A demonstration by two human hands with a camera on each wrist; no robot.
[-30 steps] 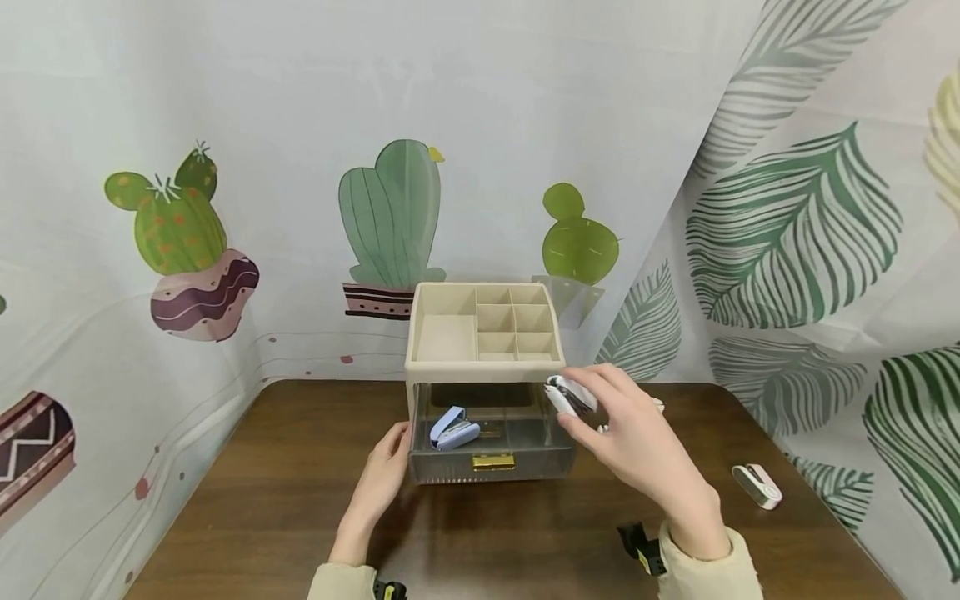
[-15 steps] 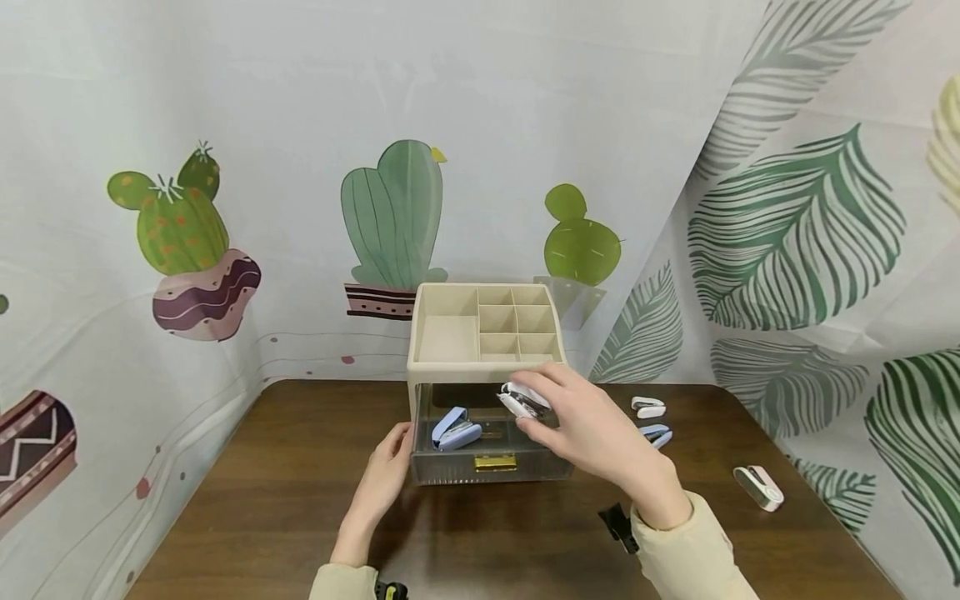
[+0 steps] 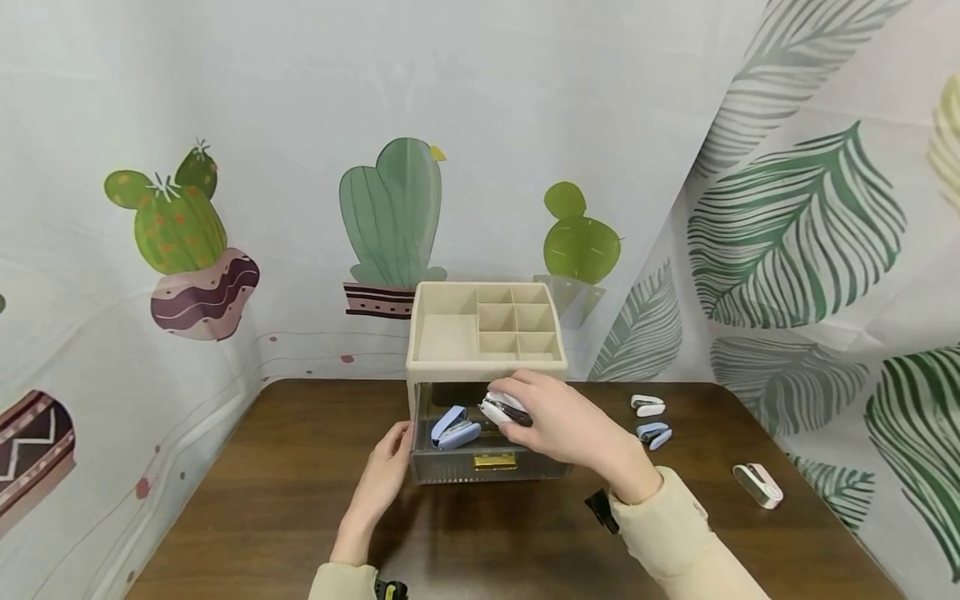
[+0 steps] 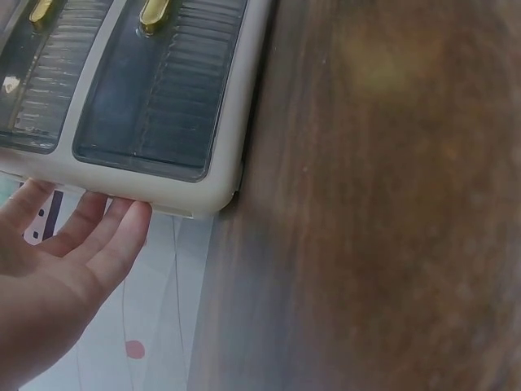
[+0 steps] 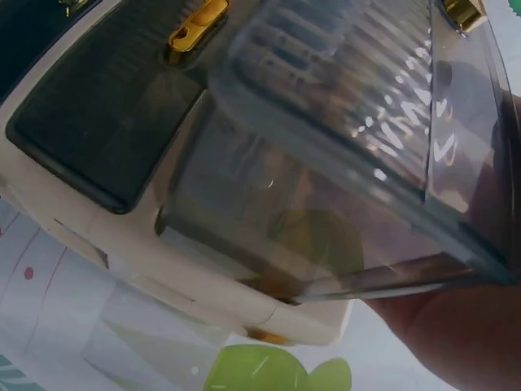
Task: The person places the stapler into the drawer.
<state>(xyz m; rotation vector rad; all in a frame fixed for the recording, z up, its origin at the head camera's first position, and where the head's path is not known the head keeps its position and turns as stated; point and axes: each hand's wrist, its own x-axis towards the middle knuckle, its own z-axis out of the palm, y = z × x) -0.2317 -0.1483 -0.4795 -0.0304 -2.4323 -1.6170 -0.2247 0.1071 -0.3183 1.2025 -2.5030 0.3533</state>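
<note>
A cream desktop organizer [image 3: 486, 366] stands on the table with its clear grey top drawer [image 3: 450, 471] pulled out. Inside the drawer, on the left, lies a light blue stapler [image 3: 454, 430]. My right hand [image 3: 566, 421] pinches a white stapler [image 3: 499, 408] between thumb and fingers, over the drawer and just right of the blue one. In the right wrist view, part of the hand [image 5: 448, 334] shows beyond the drawer wall; the white stapler is hidden there. My left hand [image 3: 380, 477] rests its extended fingertips [image 4: 130, 224] against the organizer's left side.
To the right on the brown table [image 3: 300, 500] lie a white stapler [image 3: 648, 406], a blue stapler [image 3: 654, 435] and a pink-and-white stapler [image 3: 759, 486]. The organizer's top has several small compartments [image 3: 534, 317]. A patterned curtain [image 3: 480, 125] hangs behind the table.
My right hand has moved left and slightly down, carrying the white stapler from the drawer's right edge to over its middle. The left hand stays put.
</note>
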